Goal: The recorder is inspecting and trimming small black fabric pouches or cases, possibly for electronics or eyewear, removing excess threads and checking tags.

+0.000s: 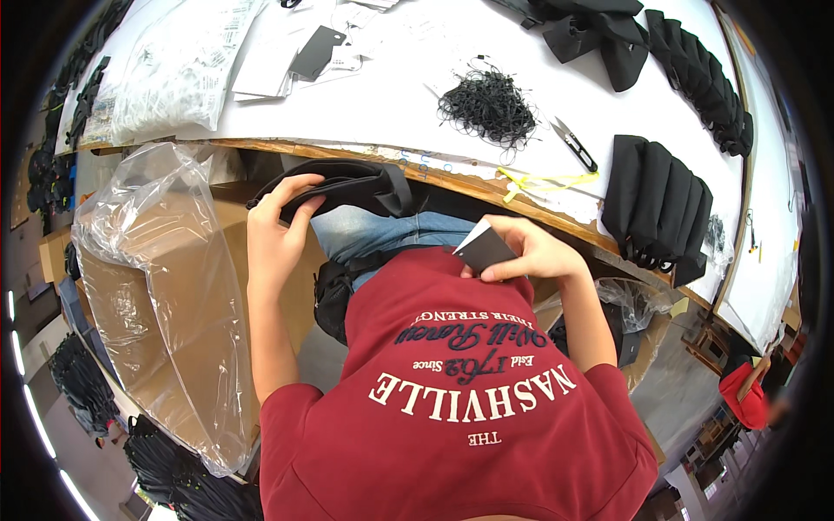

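Note:
My left hand [276,227] grips a folded black fabric piece [367,186] between thumb and fingers, over my lap at the table's front edge. What kind of article it is, I cannot make out. To the right, in front of my shirt, my right hand [540,250] pinches a black hang tag [486,252] with a white face or second card behind it. The tag and the fabric piece are apart. Beyond my hands, a tangled heap of black tag strings [489,106] lies on the white table [382,108].
Thread snips [575,146] and a yellow cord [547,181] lie near the table's front edge. Stacked black fabric pieces [656,204] sit at right, with more behind. White and black tags [317,54] and clear plastic bags [178,65] lie at left. A plastic-lined carton [169,295] stands beside me.

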### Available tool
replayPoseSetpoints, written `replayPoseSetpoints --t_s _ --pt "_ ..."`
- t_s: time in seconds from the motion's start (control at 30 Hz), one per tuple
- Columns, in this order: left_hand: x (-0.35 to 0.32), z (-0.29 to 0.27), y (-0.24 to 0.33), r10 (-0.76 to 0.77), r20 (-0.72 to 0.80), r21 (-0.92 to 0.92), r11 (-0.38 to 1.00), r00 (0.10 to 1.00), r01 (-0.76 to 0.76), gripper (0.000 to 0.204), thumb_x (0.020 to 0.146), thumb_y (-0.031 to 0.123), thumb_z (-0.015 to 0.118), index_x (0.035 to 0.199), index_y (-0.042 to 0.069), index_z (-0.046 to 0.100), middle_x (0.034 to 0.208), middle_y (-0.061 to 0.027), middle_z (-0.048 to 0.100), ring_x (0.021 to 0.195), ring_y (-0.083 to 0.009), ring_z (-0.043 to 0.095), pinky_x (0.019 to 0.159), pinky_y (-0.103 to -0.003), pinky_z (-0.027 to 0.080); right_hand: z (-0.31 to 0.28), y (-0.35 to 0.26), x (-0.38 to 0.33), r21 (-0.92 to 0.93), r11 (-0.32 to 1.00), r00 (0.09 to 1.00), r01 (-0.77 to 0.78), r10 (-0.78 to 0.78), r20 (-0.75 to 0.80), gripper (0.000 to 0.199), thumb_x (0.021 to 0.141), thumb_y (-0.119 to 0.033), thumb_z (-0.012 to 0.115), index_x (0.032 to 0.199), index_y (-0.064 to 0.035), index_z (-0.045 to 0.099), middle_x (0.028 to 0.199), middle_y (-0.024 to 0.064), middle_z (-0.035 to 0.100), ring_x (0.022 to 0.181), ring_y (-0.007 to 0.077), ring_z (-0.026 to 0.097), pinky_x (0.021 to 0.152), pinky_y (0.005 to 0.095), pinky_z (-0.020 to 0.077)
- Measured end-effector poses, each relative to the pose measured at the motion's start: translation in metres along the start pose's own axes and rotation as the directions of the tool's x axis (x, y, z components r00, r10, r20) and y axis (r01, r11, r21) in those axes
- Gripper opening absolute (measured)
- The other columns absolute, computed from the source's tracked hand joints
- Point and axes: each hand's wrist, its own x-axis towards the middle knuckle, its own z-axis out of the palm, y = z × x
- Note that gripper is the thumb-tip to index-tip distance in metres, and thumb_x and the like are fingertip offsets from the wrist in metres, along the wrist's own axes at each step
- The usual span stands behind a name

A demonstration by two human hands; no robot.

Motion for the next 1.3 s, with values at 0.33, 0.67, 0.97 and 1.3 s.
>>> replayPoseSetpoints --t_s 0.33,0.67,0.97,1.3 --pt "0.002 0.009 0.009 -0.016 0.189 -0.055 0.998 0.982 0.027 0.013 0.078 0.002 0.065 0.091 -0.002 0.063 0.079 -0.0114 0.068 0.076 -0.0170 0.067 0.071 -0.026 0.049 -0.053 -0.001 -0.005 -0.067 0.831 0.521 0.552 -0.407 -0.750 0.011 0.084 -0.005 0.066 0.093 -0.0020 0.062 0.085 0.0091 0.067 0.064 0.0096 0.058 0.057 0.0202 0.0446" --pt "0.004 0.033 0.045 0.115 0.450 0.034 0.989 0.886 -0.146 0.014 0.075 0.002 0.067 0.088 -0.001 0.063 0.075 -0.0097 0.066 0.068 -0.0196 0.062 0.064 -0.027 0.047 -0.039 -0.005 0.076 0.708 0.311 0.764 0.634 -0.392 -0.512 0.033 0.095 -0.034 0.048 0.093 -0.0028 0.058 0.059 -0.0008 0.034 0.055 0.0095 0.034 0.051 0.0238 0.0303" --pt "0.010 0.034 0.047 0.154 0.492 0.160 0.951 0.857 -0.263 0.014 0.074 0.006 0.069 0.086 0.003 0.065 0.080 -0.0081 0.065 0.079 -0.0208 0.061 0.070 -0.031 0.046 -0.030 -0.027 0.056 -0.079 0.798 0.380 0.598 -0.369 -0.848 0.022 0.086 -0.026 0.068 0.078 -0.0053 0.069 0.063 -0.0045 0.060 0.047 0.0019 0.039 0.044 0.0210 0.0282" --pt "0.019 0.067 0.059 0.626 0.409 -0.044 0.740 0.664 -0.671 0.018 0.071 0.011 0.071 0.087 0.008 0.064 0.104 -0.0058 0.060 0.099 -0.0244 0.055 0.094 -0.039 0.039 0.019 -0.044 0.025 -0.936 0.300 0.851 -0.185 -0.428 -0.306 0.029 0.081 -0.036 0.064 0.074 -0.0089 0.073 0.057 0.0122 0.059 0.051 0.0278 0.057 0.051 0.0368 0.0425"
